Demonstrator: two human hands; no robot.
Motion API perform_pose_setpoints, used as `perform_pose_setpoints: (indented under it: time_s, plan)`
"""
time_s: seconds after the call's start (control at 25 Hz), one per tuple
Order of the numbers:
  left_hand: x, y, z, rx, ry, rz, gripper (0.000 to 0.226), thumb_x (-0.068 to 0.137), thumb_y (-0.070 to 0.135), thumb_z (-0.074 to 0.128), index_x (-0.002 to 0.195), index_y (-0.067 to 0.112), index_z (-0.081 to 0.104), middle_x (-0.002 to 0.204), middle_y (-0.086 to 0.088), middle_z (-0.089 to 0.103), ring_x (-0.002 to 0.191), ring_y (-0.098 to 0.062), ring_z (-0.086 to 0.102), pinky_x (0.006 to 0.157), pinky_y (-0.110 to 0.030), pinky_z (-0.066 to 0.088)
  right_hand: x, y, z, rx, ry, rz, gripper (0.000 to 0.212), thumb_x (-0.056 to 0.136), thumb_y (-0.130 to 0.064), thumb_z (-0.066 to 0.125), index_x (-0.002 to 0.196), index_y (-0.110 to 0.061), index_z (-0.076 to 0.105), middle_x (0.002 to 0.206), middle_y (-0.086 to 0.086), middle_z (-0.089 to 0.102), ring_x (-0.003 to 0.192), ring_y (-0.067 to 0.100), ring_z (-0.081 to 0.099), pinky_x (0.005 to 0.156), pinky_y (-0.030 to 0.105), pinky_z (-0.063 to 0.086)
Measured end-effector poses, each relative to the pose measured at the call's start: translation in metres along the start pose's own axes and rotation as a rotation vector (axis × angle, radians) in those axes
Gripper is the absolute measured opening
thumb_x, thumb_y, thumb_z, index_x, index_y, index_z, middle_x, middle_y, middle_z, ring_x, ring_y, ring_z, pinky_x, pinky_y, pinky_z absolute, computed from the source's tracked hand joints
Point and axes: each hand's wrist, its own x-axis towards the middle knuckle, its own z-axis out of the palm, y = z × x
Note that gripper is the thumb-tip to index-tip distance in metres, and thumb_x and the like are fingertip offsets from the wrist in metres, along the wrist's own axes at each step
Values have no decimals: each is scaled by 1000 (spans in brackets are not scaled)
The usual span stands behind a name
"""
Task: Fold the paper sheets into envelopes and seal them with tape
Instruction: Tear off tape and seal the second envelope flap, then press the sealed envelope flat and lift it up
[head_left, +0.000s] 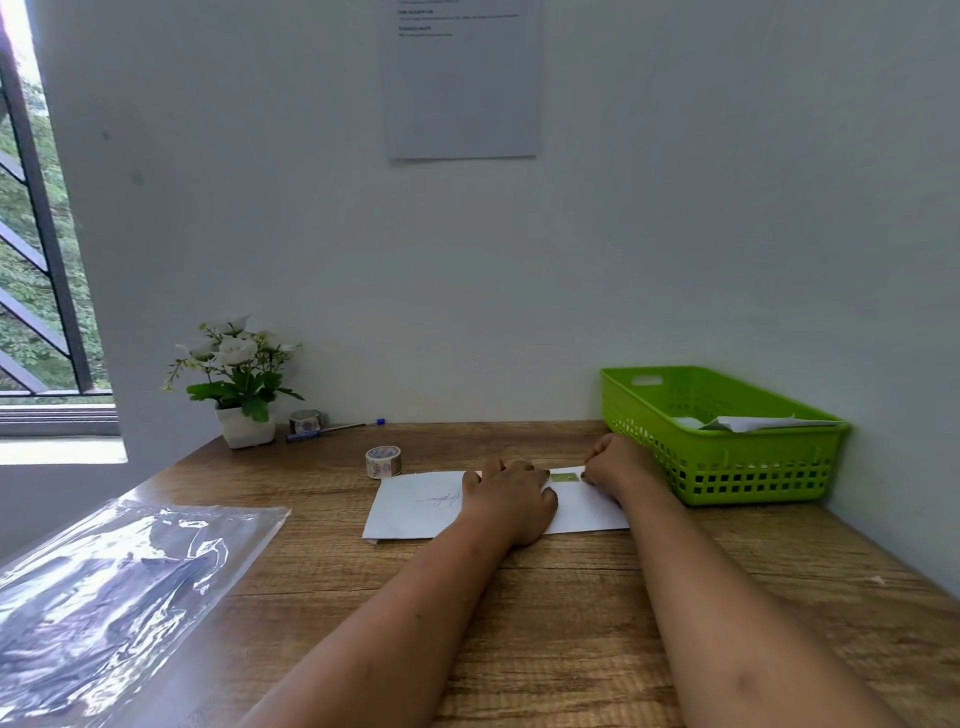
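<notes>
**Holding a folded envelope (415, 506) flat at its taped edge**

Both hands meet on the white envelope, which lies on the wooden table (545, 623) a little right of centre, just in front of a green basket (727, 467). A blue scribble shows on its left half.

The left hand (511, 499) lies knuckles up on the middle of the envelope. Its fingers are bent, with the tips down on the paper near the far edge. Whether they merely press or hook over that edge cannot be told.

The right hand (615, 465) sits at the envelope's far right corner, its fingers also curled. The fingertips come together at the right end of a short greenish tape strip (565, 477), which lies on the paper between the two hands. Whether they pinch the strip or only push it down is not clear.

A tape roll (383, 461) stands just beyond the envelope's left corner. Farther back, by the wall, are a second tape roll (305, 420), a pen (332, 430) and a potted plant (239, 384) with white flowers.

The basket stands against the right wall and holds folded papers (763, 422). A crinkled plastic sleeve (104, 597) lies at the table's near left. A printed sheet (462, 78) hangs on the wall above, and a window (36, 260) shows at far left.
</notes>
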Motion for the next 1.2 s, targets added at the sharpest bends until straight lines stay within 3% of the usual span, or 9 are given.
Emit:
perform_pose_setpoints:
  time_s: [0.16, 0.24, 0.4, 0.72, 0.88, 1.04, 1.12, 1.2]
  plan:
    - [-3, -4, 2, 35, 49, -42, 53, 96, 47, 26, 142, 23, 36, 150, -1, 34, 139, -26, 22, 110, -52, 19, -7, 0, -3, -89, 30, -14, 27, 82, -20, 53, 106, -17, 64, 115, 8, 65, 106, 29, 61, 83, 34, 50]
    - [-3, -4, 3, 40, 55, -41, 53, 96, 48, 26, 142, 23, 36, 150, -1, 34, 139, -27, 23, 110, -52, 19, -9, -1, -3, -105, 26, -22, 28, 83, -33, 57, 103, -15, 63, 116, 8, 65, 106, 29, 61, 80, 32, 47]
    - [-4, -4, 3, 44, 45, -35, 54, 97, 48, 24, 143, 24, 34, 151, -1, 32, 140, -27, 21, 110, -52, 18, -16, -5, -2, -162, 47, -5, 61, 75, -59, 65, 116, -14, 61, 122, 7, 63, 112, 27, 60, 79, 30, 45]
    - [-2, -6, 4, 34, -1, -51, 55, 97, 48, 21, 146, 24, 30, 153, 2, 29, 140, -28, 18, 109, -51, 16, -25, -14, -4, -310, 8, -32, 79, 68, -70, 65, 127, -20, 51, 132, 2, 56, 121, 22, 54, 79, 29, 40]
    - [-1, -6, 5, 36, 1, -61, 55, 96, 49, 22, 144, 23, 33, 152, 1, 31, 139, -28, 20, 107, -51, 19, -20, -12, -5, -286, -76, -57, 81, 64, -68, 69, 127, -20, 50, 132, 2, 55, 120, 23, 54, 85, 29, 43]
    - [-8, -14, -8, 12, 30, -82, 53, 94, 52, 34, 140, 25, 40, 147, -2, 38, 135, -25, 32, 108, -48, 28, -13, -1, -10, 38, -246, -141, 82, 59, -41, 87, 128, -17, 50, 135, 5, 51, 120, 24, 51, 99, 37, 44]
    - [-17, -31, -16, -25, 111, -174, 51, 91, 49, 43, 138, 28, 43, 145, -2, 42, 133, -24, 37, 106, -42, 33, -14, 6, -13, 146, -274, -187, 82, 59, -29, 90, 129, -17, 50, 131, 6, 52, 121, 24, 50, 101, 35, 42]
    - [-30, -57, -23, -92, 185, -376, 51, 88, 47, 48, 135, 27, 46, 141, -3, 46, 129, -25, 41, 102, -39, 36, -18, 11, -12, 202, -282, -221, 82, 58, -23, 90, 129, -16, 51, 115, 4, 54, 115, 21, 52, 102, 35, 42]
